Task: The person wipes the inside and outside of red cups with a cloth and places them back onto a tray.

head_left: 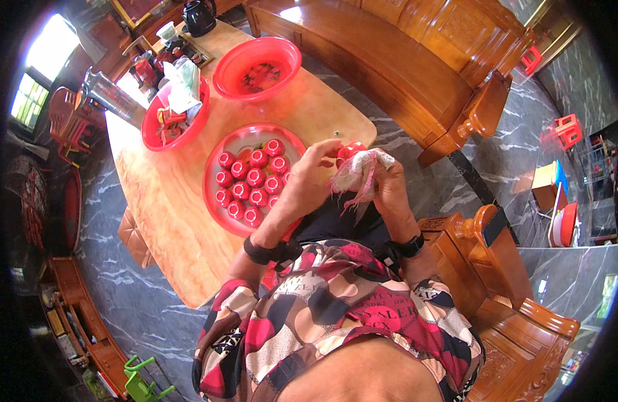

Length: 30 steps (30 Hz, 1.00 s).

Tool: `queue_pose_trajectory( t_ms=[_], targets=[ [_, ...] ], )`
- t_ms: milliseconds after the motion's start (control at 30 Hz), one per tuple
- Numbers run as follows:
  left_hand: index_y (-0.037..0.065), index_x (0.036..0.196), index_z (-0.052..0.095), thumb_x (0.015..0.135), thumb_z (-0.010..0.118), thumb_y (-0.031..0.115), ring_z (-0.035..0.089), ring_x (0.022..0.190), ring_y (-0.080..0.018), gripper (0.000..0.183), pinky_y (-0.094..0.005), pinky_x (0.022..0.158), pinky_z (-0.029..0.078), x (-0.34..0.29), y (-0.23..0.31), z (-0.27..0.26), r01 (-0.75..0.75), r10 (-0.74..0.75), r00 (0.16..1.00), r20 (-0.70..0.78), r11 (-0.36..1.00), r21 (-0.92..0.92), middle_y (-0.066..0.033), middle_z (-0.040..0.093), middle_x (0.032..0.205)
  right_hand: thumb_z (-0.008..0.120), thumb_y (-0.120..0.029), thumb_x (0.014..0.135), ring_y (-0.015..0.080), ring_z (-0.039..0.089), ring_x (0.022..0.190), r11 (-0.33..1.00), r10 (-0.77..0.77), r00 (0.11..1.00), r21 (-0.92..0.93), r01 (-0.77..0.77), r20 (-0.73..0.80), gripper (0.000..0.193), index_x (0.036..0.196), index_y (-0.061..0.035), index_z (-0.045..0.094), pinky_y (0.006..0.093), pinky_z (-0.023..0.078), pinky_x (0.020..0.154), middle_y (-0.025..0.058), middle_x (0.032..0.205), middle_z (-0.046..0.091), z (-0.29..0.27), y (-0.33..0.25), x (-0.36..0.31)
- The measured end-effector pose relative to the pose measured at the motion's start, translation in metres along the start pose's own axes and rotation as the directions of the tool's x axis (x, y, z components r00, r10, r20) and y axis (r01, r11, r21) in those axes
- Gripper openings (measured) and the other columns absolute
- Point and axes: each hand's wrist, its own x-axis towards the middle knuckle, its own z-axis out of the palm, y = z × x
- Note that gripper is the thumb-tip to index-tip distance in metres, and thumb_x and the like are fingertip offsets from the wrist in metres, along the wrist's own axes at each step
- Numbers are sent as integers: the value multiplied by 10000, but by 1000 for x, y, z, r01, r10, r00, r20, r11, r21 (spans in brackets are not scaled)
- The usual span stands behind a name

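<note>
My left hand is closed round a small red cup just past the table's right edge. Bunched in my right hand is a whitish cloth with frayed pinkish threads hanging down. The cloth presses against the cup and covers part of it. Left of my left hand, a round red-rimmed tray carries several small red cups, their pale ring-marked bases facing up. My left hand and forearm hide the tray's right side.
On the wooden table stand a red basin with water and dark bits in it, and a red bowl filled with packets. A black kettle and a clear container are farther off. A wooden bench lies beyond.
</note>
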Motion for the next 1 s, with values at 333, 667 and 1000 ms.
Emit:
queue_pose_trajectory(
  t_ms=[333, 667, 1000],
  targets=[
    [-14, 1113, 559, 976, 479, 340, 604, 896, -126, 388, -261, 810, 500, 2, -23, -5, 554, -336, 832, 442, 463, -691, -44, 612, 1004, 651, -135, 873, 119, 556, 871, 793, -334, 909, -447, 413, 247, 179, 992, -5, 618, 242, 442, 789, 32, 976, 576, 7, -16, -5],
    [-23, 1215, 492, 919, 603, 248, 596, 972, -149, 417, -302, 843, 496, -4, -14, 0, 454, -313, 888, 337, 475, -754, -84, 612, 1076, 663, -104, 854, 104, 552, 845, 814, -268, 921, -444, 373, 281, 189, 1000, 11, 626, 231, 505, 598, 65, 1002, 508, 7, -16, -11],
    [11, 1236, 515, 711, 693, 38, 631, 932, -261, 555, -345, 840, 494, -2, 2, -6, 102, -109, 994, 30, 977, 187, -165, 632, 1024, 637, -157, 896, 38, 530, 750, 950, -47, 994, -303, 74, 95, 142, 934, -20, 630, 195, 444, 662, -23, 849, 597, 7, -7, -3]
  ],
)
